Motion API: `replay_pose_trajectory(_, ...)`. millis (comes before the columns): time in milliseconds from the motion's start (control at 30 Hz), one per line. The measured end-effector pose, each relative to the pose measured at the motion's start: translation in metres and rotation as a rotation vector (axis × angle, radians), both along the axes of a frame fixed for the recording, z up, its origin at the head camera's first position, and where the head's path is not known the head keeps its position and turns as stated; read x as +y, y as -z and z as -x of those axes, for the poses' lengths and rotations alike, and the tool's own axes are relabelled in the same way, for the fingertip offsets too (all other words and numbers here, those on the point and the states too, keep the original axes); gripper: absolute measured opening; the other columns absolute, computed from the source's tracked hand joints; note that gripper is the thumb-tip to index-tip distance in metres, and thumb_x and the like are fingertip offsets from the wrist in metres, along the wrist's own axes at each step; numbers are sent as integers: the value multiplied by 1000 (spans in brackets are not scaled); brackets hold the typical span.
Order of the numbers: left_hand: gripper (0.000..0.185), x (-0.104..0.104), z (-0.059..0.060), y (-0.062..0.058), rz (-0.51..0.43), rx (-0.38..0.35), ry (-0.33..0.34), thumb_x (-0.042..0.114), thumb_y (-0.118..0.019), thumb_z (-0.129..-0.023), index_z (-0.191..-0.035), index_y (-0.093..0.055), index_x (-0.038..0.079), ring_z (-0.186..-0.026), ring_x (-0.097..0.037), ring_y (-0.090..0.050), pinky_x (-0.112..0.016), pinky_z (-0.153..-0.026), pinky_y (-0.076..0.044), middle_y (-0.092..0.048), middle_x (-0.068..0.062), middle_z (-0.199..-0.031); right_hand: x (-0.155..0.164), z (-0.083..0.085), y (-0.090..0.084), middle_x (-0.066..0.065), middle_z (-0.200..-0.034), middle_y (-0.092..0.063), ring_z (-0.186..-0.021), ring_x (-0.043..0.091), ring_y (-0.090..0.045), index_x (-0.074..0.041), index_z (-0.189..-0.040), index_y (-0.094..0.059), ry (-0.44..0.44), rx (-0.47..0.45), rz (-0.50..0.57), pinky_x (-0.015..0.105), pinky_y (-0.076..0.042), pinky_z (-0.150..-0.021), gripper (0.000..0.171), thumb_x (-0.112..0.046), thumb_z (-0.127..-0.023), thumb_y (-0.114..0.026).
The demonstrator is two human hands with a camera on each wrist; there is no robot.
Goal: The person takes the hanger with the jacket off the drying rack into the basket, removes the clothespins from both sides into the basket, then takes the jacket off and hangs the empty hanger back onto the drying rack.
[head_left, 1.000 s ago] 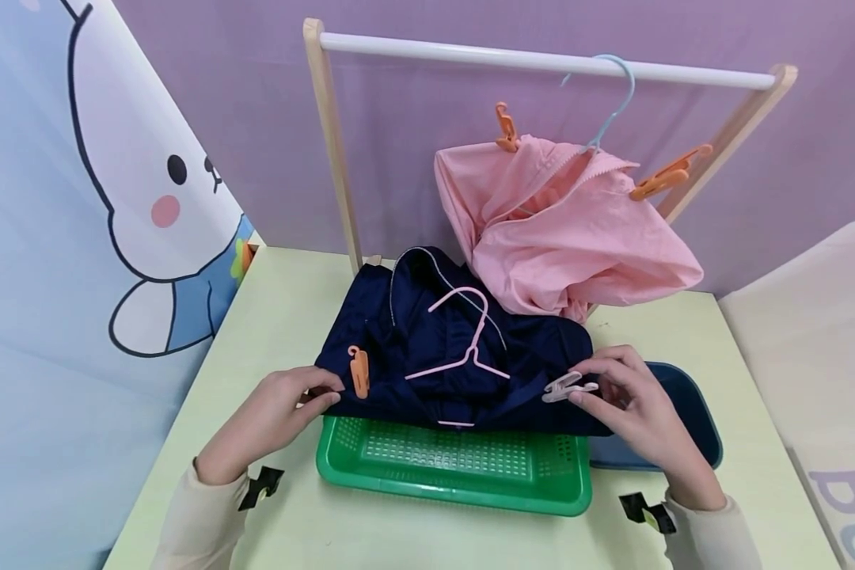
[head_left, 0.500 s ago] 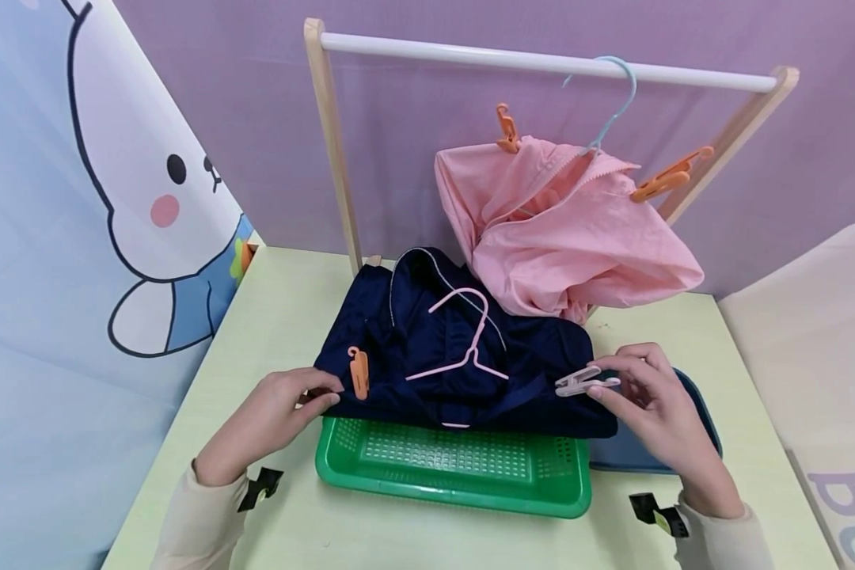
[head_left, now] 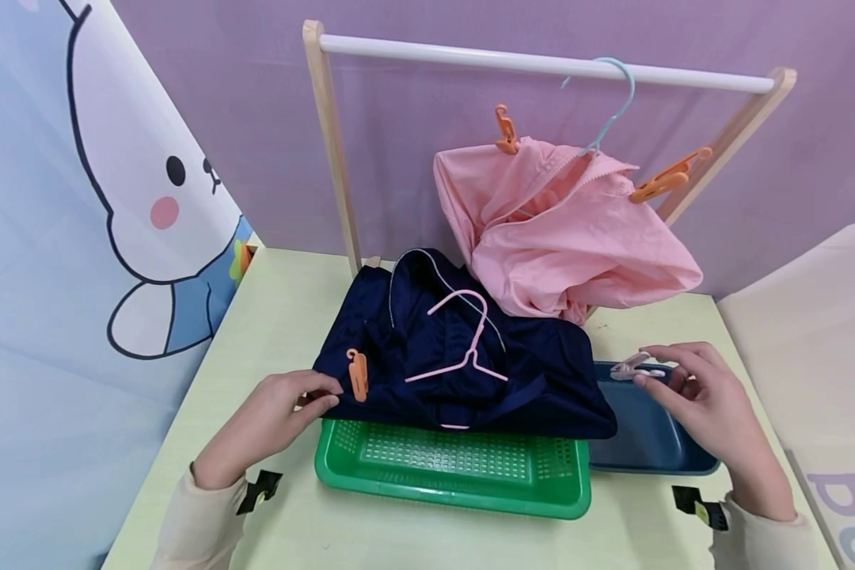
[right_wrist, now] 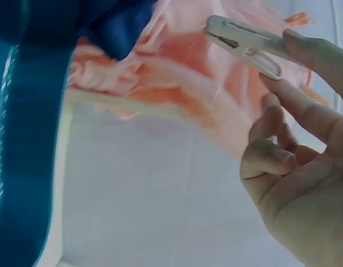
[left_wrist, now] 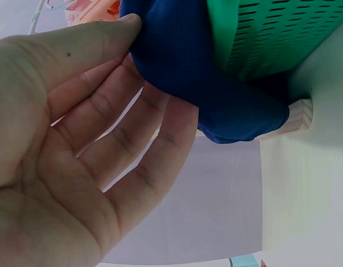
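Head view shows our right hand [head_left: 712, 404] pinching a pale clothespin [head_left: 634, 367] in its fingers above the blue tray [head_left: 648, 443], while our left hand [head_left: 271, 416] pinches the navy jacket [head_left: 534, 380] at the green basket's [head_left: 456, 483] left edge.

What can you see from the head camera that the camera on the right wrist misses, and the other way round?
Only the head view shows the whole scene: the wooden rack, the blue hanger on its bar, the green basket, the pink hanger lying on the navy garment, the orange clip and the left hand pinching the cloth's edge.

Only the right wrist view shows the white clip's slotted side close up, from below.

Both show the right hand pinching that clip, the pink garment, the navy garment and the blue tray.
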State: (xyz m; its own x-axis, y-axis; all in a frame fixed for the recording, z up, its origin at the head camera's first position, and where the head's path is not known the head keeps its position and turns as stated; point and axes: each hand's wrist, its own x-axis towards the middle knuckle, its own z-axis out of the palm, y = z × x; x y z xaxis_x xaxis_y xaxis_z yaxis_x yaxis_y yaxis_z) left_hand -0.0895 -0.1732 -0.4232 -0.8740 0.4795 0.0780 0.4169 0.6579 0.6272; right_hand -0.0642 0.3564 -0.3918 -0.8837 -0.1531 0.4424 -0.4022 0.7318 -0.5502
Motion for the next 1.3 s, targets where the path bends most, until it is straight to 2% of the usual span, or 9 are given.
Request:
replay_pose_trajectory(167,8,-1,0,0,-4,10,2,16,-70,-96,-102,-74,19,-81,-3,-62,-29,-70,-55,-70,10,-94,13,2,10,5,-100,-54,-67,6,-47,-1,-117,-70,54,-90,-44,15,-39,-57,39,7,-80,-79)
replay_pose_trajectory(400,8,-2,-1,1,0,4,3,17,-70,-96,-102,-75,19,-81,-4,-62,-30,-70,-55,-70,9,-95,30,6,29,10,-96,-56,-69,6,-45,-1,-116,-69,117,-158,-153,22,-36,-57,35,-4,-83,-80)
replay_pose_trajectory(733,8,-2,0,2,4,-10,5,18,-69,-97,-103,-74,19,-80,-3,-61,-29,-70,-54,-69,10,-94,41,8,41,15,-98,-57,-67,8,-44,1,-118,-66,145,-234,-181,26,-36,-54,34,-4,-86,-77)
replay_pose_trajectory(1100,7,-2,1,1,7,-31,-2,16,-68,-98,-102,-73,18,-80,-4,-60,-29,-69,-54,-68,10,-93,42,7,46,17,-99,-57,-63,10,-45,1,-119,-65,151,-234,-196,27,-38,-52,36,-7,-87,-78)
replay_pose_trajectory(1300,7,-2,1,1,3,-27,1,16,-68,-98,-102,-73,18,-80,-4,-60,-29,-69,-54,-67,10,-93,34,6,42,17,-99,-57,-64,10,-45,0,-118,-65,150,-226,-211,26,-39,-52,34,-11,-88,-78)
